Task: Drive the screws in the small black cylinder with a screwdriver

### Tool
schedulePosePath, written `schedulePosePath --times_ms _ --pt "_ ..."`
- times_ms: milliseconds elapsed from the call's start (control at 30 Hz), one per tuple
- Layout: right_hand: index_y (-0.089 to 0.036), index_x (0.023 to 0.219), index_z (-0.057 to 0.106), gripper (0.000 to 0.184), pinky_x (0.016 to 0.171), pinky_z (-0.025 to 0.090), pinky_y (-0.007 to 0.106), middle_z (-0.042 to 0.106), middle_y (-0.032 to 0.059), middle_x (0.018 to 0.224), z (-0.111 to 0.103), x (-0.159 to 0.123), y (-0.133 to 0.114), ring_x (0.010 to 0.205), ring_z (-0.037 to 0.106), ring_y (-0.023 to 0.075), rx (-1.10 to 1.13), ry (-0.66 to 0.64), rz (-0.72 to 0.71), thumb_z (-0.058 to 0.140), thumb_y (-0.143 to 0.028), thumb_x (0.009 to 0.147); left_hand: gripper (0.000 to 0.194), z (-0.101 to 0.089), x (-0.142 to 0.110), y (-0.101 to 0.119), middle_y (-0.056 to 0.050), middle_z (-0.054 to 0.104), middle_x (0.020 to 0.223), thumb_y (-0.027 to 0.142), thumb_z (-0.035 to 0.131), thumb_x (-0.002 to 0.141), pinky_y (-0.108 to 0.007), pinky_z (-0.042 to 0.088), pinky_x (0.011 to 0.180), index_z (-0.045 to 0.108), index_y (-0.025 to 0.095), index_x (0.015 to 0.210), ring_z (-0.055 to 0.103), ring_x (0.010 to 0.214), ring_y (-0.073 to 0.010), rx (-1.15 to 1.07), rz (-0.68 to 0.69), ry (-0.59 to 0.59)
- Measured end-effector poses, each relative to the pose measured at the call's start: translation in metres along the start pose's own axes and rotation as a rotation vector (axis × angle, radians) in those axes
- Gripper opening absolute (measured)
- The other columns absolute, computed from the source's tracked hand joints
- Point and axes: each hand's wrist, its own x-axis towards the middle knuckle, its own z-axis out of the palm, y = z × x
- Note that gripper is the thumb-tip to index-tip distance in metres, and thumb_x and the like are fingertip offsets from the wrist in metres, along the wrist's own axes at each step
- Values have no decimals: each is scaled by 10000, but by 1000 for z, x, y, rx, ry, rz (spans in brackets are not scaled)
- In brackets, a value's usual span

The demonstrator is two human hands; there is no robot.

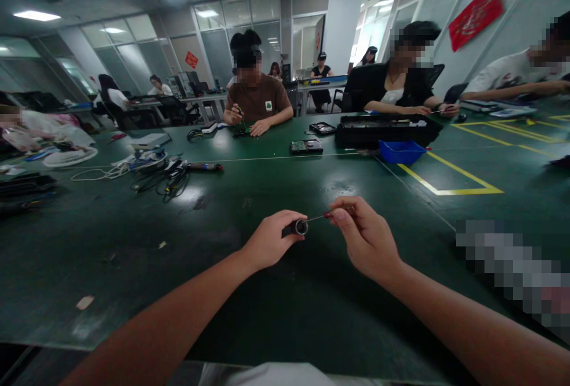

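My left hand [267,242] is closed around a short black cylinder with a round, silvery rim [301,227]; its open end faces me. Pinched in my right hand [371,243] is a screwdriver [328,215] with a reddish handle and a thin metal shaft. The shaft points left, and its tip is at the upper edge of the cylinder's rim. Whether the tip touches the rim or reaches inside, I cannot tell. Both hands are held over the green table [249,315].
A tangle of cables [164,175] lies at the left, beside a dark rod-like tool [205,167]. Across the table are a hard drive [306,146], a blue bin [401,152] and a long black casing [387,132]. Co-workers sit opposite. Yellow tape [472,190] marks the right side.
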Motion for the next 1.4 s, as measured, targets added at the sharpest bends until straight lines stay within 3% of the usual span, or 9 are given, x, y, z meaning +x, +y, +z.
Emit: schedulePosePath --times_ms 200,433,667,800,967,1133,1267,1400 --pt "-220 1053 585 176 677 525 311 712 31 837 -1 1 -1 740 699 181 -45 -26 24 490 -356 993 385 1 -1 -7 -31 651 1271 246 695 872 -367 403 1101 632 251 1252 578 1211 -213 -30 -13 54" --pt "-221 1066 619 199 695 554 331 744 47 879 -2 2 -1 795 730 205 -35 -64 35 520 -371 980 388 -2 -3 -9 -30 658 1262 269 695 875 -369 407 1089 638 268 1259 584 1203 -215 -40 -21 18" --pt "-218 1027 621 188 675 544 323 746 37 857 -2 4 -4 767 726 199 -77 -22 65 524 -370 975 407 -2 -2 -11 -30 648 1297 324 668 893 -483 308 1165 619 294 1296 561 1244 -257 -8 -66 32" --pt "-220 1022 619 176 659 533 305 743 34 862 -3 4 -5 766 722 193 -76 -66 35 523 -358 972 418 -2 -2 -13 -33 646 1297 301 682 883 -437 384 1118 619 289 1296 568 1232 -242 -16 -55 49" --pt "-208 1048 596 180 605 492 282 673 3 726 -5 4 -6 656 664 166 -82 -102 31 485 -336 987 429 -2 -1 -11 -38 643 1305 290 695 872 -412 395 1110 618 270 1294 570 1235 -237 -2 -72 58" --pt "-219 1011 602 148 674 499 293 711 28 876 -5 4 -7 768 677 175 -72 -174 -19 481 -297 977 403 -4 0 -11 -63 667 1253 281 709 859 -404 426 1064 642 228 1253 593 1187 -245 29 -79 52" --pt "-224 922 658 250 545 448 290 670 1 680 -4 7 -9 589 628 170 -193 -157 64 483 -393 978 372 -3 -1 -13 -30 687 1198 291 719 855 -389 430 1027 660 267 1222 599 1134 -228 62 -46 -10" --pt "-223 1093 660 260 541 450 301 686 7 714 -4 7 -9 569 614 171 -243 -182 51 481 -372 978 374 -1 -2 -17 -16 686 1192 275 715 858 -377 416 1026 656 285 1227 592 1125 -218 56 -23 -36"
